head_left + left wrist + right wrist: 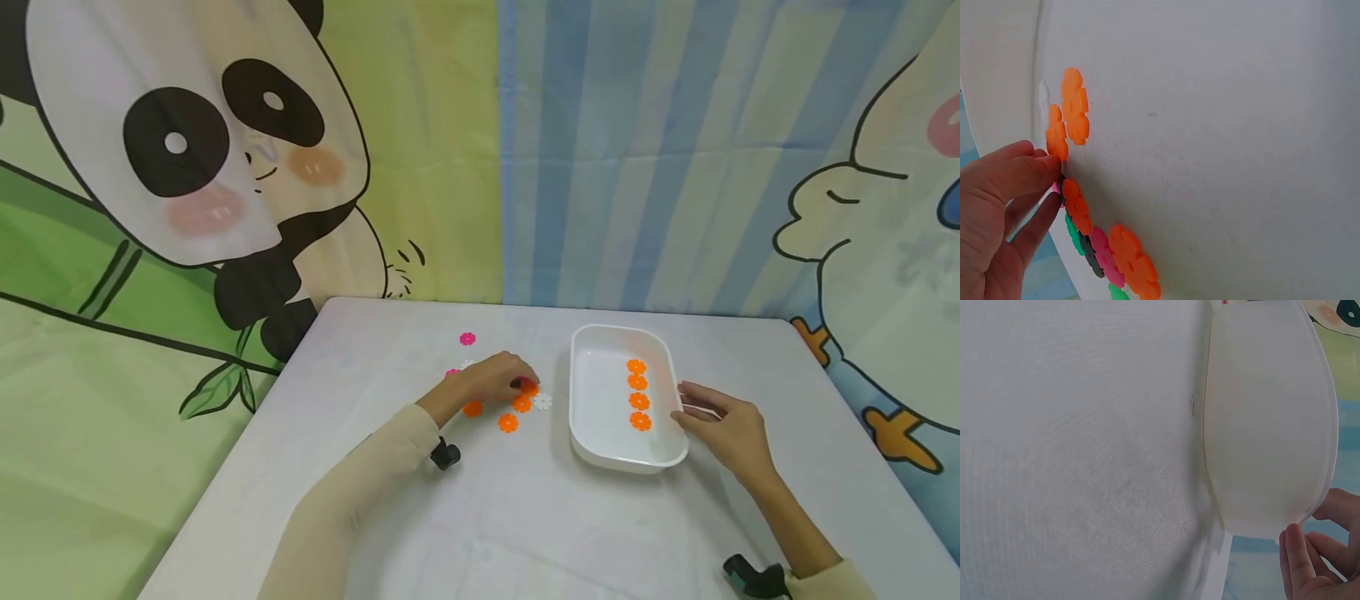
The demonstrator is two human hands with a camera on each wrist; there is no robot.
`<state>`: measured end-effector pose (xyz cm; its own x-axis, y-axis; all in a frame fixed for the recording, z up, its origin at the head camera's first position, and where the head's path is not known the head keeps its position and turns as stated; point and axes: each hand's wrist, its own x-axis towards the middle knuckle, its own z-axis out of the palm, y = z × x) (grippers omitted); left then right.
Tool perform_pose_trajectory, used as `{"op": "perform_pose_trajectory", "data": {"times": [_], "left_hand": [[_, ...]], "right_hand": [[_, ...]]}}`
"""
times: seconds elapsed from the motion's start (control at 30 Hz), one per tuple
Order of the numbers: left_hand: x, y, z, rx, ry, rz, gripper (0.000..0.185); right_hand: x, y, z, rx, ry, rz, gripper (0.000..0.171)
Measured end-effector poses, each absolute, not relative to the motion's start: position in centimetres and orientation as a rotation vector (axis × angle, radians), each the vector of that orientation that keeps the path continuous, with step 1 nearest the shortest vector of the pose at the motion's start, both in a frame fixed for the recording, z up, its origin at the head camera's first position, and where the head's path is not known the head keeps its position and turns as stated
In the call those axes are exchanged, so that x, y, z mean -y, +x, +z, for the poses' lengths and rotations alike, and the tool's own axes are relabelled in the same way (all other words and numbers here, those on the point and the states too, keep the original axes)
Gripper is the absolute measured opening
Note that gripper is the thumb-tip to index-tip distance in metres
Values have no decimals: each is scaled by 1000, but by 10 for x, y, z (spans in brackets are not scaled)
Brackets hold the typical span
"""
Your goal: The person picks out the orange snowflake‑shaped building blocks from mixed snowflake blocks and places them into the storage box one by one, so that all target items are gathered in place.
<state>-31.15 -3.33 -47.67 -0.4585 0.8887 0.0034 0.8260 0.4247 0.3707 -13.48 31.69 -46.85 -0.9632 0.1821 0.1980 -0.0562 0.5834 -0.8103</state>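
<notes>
My left hand (493, 377) is over a loose group of flower-shaped plastic discs on the table. In the left wrist view its thumb and fingertips pinch the edge of an orange flower disc (1055, 134). Close by lie another orange disc (508, 423) and a white one (543, 402); green, dark and pink discs (1106, 255) sit partly behind others. My right hand (726, 427) holds the right side of a white plastic tray (597, 400), thumb and fingers at its rim. Inside the tray, several orange discs (639, 401) form a column near the right wall.
A pink disc (468, 338) lies farther back on the white-covered table (517, 517). Behind the table's far edge hangs a printed curtain (427, 150) with a panda and stripes. The tray stands to the right of the loose discs.
</notes>
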Motion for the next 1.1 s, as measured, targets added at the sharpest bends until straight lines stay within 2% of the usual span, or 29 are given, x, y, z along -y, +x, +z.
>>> {"op": "perform_pose_trajectory", "data": {"times": [0.23,1.1], "left_hand": [[32,-316,-477,-2446,1552,433,27],[21,-319,-480,-2517,1368,368,29]], "right_hand": [[-316,-136,-469,2536,-80,1330,55],[-315,-133,-468,2526,-80,1322,53]]}}
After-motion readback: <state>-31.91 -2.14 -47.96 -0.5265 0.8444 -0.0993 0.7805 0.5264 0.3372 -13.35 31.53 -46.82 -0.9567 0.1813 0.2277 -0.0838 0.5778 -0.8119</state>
